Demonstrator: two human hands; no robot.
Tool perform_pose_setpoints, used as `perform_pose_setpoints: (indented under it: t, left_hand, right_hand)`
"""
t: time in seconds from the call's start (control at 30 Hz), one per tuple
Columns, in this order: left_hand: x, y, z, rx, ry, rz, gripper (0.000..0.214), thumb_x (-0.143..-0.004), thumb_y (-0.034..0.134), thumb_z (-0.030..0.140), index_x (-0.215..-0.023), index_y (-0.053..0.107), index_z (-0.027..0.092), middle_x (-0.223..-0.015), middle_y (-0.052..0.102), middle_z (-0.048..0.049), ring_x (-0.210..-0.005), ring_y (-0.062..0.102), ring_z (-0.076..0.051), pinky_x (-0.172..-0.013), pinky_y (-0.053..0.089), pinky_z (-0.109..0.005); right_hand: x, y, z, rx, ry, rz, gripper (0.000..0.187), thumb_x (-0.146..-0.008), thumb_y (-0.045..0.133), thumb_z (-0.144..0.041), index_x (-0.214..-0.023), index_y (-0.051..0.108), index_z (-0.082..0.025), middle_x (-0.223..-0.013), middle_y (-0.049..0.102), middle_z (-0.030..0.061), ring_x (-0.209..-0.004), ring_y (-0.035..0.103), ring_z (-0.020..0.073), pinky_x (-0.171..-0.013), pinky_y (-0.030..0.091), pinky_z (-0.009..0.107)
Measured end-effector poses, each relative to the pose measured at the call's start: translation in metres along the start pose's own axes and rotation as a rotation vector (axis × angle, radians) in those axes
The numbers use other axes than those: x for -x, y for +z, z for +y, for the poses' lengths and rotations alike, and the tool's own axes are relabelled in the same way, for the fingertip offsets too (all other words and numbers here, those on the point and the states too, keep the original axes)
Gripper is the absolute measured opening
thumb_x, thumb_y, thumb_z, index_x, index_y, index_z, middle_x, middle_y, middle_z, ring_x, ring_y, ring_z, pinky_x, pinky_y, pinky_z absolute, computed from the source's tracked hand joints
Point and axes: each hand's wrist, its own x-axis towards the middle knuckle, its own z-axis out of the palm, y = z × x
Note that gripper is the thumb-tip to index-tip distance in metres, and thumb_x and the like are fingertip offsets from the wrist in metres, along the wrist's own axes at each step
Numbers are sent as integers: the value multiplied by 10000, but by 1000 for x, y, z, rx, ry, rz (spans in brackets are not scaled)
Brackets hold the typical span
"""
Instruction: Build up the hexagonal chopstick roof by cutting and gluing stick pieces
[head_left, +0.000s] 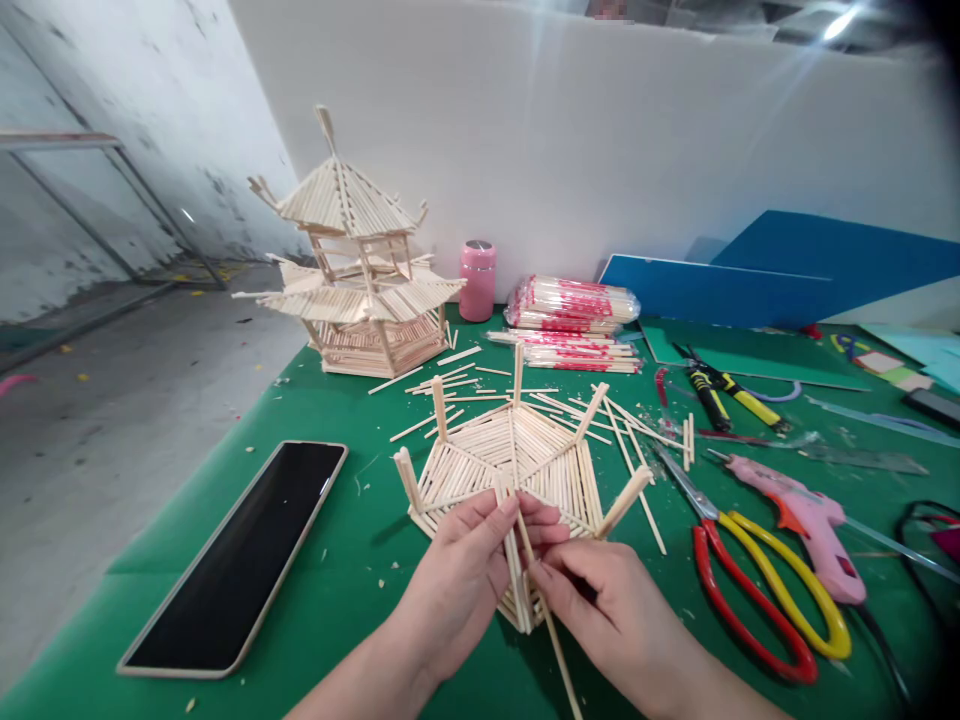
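My left hand pinches a small bundle of wooden sticks over the near edge of a hexagonal stick base. Between the fingers of my right hand is a longer thin wooden stick, which slants down toward me and lies against the bundle. Several short posts rise from the corners of the base, some leaning outward. At the back left stands a two-tiered pavilion model built of similar sticks. My hands cover part of the base's near side.
A phone lies at left. Scissors, a pink glue gun and yellow-black pliers lie at right. Behind are loose sticks, wrapped stick packs, a pink flask and blue boards.
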Motion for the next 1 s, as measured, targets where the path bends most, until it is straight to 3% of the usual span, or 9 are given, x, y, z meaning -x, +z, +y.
perform_pose_setpoints:
  t: [0.17,0.63,1.0]
  left_hand:
    - [-3,-2,0,0,0,26,133,-811,501,174,-801,606,92,-833,667,-123,-808,624,-200,-781,466,-323]
    - [-1,1,2,39,-35,46,123,-797,516,161,-806,610,84,-833,672,-133,-806,628,-215,-805,453,-349]
    - [2,2,1,34,-38,2,149,-806,504,176,-827,612,75,-833,671,-132,-809,625,-208,-815,441,-340]
  right_hand:
    - [-5,8,5,-86,-12,-11,287,-849,384,-258,-591,470,-166,-552,495,-13,-497,424,94,-478,322,205]
    - [-6,4,6,-118,-79,-48,259,-828,392,-228,-582,449,-170,-553,456,-19,-502,398,91,-478,301,198]
    - [-7,6,9,-104,-130,-94,298,-839,395,-257,-557,413,-164,-546,413,-34,-500,367,71,-476,271,189]
